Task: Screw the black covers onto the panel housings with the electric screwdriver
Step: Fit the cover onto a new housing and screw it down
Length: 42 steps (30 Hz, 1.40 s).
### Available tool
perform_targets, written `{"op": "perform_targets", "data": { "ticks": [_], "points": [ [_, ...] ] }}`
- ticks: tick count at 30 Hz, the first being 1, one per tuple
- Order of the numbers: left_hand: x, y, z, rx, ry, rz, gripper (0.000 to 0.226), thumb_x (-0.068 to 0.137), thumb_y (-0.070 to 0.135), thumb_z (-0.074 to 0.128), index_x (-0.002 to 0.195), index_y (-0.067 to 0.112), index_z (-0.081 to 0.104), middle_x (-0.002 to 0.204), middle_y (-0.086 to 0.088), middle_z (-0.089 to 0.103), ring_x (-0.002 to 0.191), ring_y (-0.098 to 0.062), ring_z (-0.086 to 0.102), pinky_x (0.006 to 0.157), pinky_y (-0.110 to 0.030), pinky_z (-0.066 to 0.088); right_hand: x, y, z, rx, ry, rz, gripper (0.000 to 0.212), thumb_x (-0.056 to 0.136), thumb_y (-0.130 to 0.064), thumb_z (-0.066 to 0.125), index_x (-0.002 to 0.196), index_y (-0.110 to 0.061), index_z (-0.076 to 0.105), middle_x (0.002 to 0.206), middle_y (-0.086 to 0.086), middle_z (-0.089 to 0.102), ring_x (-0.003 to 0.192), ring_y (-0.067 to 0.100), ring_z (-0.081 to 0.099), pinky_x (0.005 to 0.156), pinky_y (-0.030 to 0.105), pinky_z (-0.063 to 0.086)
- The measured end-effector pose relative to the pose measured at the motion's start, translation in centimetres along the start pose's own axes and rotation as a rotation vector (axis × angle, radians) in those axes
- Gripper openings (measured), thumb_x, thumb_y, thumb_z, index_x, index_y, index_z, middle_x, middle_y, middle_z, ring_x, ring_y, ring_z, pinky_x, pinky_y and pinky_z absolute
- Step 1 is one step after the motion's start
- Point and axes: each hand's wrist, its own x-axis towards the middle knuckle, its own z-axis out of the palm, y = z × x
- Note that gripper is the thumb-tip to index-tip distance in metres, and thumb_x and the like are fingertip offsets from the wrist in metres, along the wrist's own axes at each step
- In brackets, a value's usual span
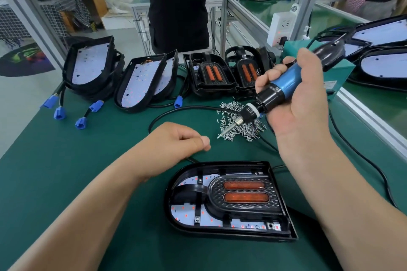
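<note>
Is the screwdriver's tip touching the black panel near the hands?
Apart. Head view: green mat lies between the tip of the electric screwdriver and the panel housing.

Forearms (88,204), left hand (176,141) and right hand (295,103) are bare.

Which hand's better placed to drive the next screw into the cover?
Right. The right hand grips the electric screwdriver, bit tip down at the screw pile. The left hand is curled beside the pile, holding no tool.

Left hand (176,138) low, fingers (187,132) curled in loose fist; right hand (297,105) raised, fingers wrapped round electric screwdriver (284,84).
</note>
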Motion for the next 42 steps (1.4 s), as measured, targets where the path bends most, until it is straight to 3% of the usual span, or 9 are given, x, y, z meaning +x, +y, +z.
{"op": "perform_targets", "data": {
  "ticks": [2, 5, 8, 11, 13, 16, 25, 30, 42],
  "points": [
    [-0.1, -0.1, -0.4, 0.112, -0.045, 0.021, 0.038, 0.084, 0.066, 0.068, 0.091, 0.032, 0.084, 0.084, 0.017, 0.076, 0.082, -0.002, 0.071, 0.083, -0.023, 0.052, -0.3, -0.8, -0.1, -0.005, -0.060, 0.010, 0.021, 0.101, -0.028, 0.068, 0.095, -0.012, 0.057, 0.075, 0.002, 0.054, 0.060, 0.014, 0.054, 0.067, 0.032, 0.054],
    [-0.3, 0.1, -0.7, 0.184, -0.134, 0.033, 0.063, 0.081, 0.075, 0.069, 0.088, 0.013, 0.077, 0.077, -0.001, 0.063, 0.073, -0.016, 0.054, 0.076, -0.037, 0.045, -1.2, -2.1, -0.7, -0.028, -0.157, 0.027, 0.021, 0.102, -0.033, 0.064, 0.097, -0.014, 0.058, 0.075, -0.002, 0.052, 0.061, 0.012, 0.051, 0.065, 0.029, 0.052],
    [-0.7, 0.5, -0.7, 0.209, -0.164, 0.055, 0.049, 0.079, 0.071, 0.071, 0.096, 0.026, 0.082, 0.093, -0.004, 0.079, 0.088, -0.025, 0.072, 0.089, -0.046, 0.056, -2.5, -3.3, -1.5, -0.049, -0.206, 0.027, 0.023, 0.102, -0.037, 0.062, 0.100, -0.013, 0.060, 0.077, -0.003, 0.052, 0.061, 0.010, 0.050, 0.063, 0.027, 0.051],
    [-0.7, 0.6, -0.5, 0.208, -0.173, 0.077, 0.043, 0.076, 0.070, 0.072, 0.093, 0.032, 0.083, 0.084, -0.004, 0.076, 0.075, -0.014, 0.067, 0.078, -0.037, 0.055, -3.9, -4.1, -2.3, -0.064, -0.245, 0.038, 0.026, 0.103, -0.040, 0.057, 0.101, -0.015, 0.060, 0.077, -0.005, 0.050, 0.059, 0.008, 0.048, 0.062, 0.025, 0.049],
    [-0.8, 0.6, -0.3, 0.210, -0.162, 0.096, 0.041, 0.075, 0.070, 0.073, 0.090, 0.032, 0.082, 0.066, 0.002, 0.062, 0.064, -0.005, 0.050, 0.065, -0.026, 0.043, -4.6, -4.4, -2.8, -0.076, -0.271, 0.050, 0.027, 0.104, -0.042, 0.054, 0.102, -0.016, 0.059, 0.076, -0.007, 0.049, 0.059, 0.007, 0.047, 0.061, 0.023, 0.048],
    [-0.8, 0.6, -0.2, 0.218, -0.138, 0.124, 0.037, 0.076, 0.068, 0.073, 0.084, 0.032, 0.081, 0.059, 0.012, 0.047, 0.058, -0.005, 0.041, 0.056, -0.016, 0.033, -5.6, -4.8, -3.2, -0.091, -0.316, 0.060, 0.029, 0.103, -0.045, 0.049, 0.102, -0.017, 0.058, 0.074, -0.009, 0.048, 0.058, 0.006, 0.044, 0.059, 0.021, 0.046],
    [-0.9, 0.5, 0.1, 0.230, -0.088, 0.138, 0.041, 0.077, 0.069, 0.074, 0.084, 0.028, 0.079, 0.057, 0.011, 0.042, 0.057, -0.010, 0.039, 0.056, -0.028, 0.033, -7.1, -4.9, -3.0, -0.159, -0.463, 0.078, 0.031, 0.094, -0.046, 0.046, 0.100, -0.018, 0.058, 0.067, -0.010, 0.049, 0.051, 0.004, 0.044, 0.051, 0.021, 0.044],
    [-0.7, 0.5, 0.3, 0.218, -0.042, 0.146, 0.036, 0.080, 0.062, 0.076, 0.083, 0.026, 0.078, 0.056, 0.013, 0.041, 0.056, -0.008, 0.038, 0.054, -0.021, 0.033, -7.5, -4.6, -2.9, -0.191, -0.526, 0.092, 0.032, 0.093, -0.045, 0.044, 0.101, -0.017, 0.056, 0.065, -0.009, 0.051, 0.048, 0.005, 0.047, 0.049, 0.022, 0.046],
    [-0.5, 0.3, 0.3, 0.213, -0.042, 0.154, 0.035, 0.080, 0.061, 0.075, 0.084, 0.027, 0.078, 0.057, 0.013, 0.042, 0.058, -0.008, 0.039, 0.055, -0.023, 0.033, -7.4, -4.8, -2.9, -0.182, -0.520, 0.066, 0.030, 0.094, -0.044, 0.046, 0.101, -0.017, 0.056, 0.065, -0.009, 0.050, 0.048, 0.005, 0.044, 0.048, 0.022, 0.044]
  ]
}}
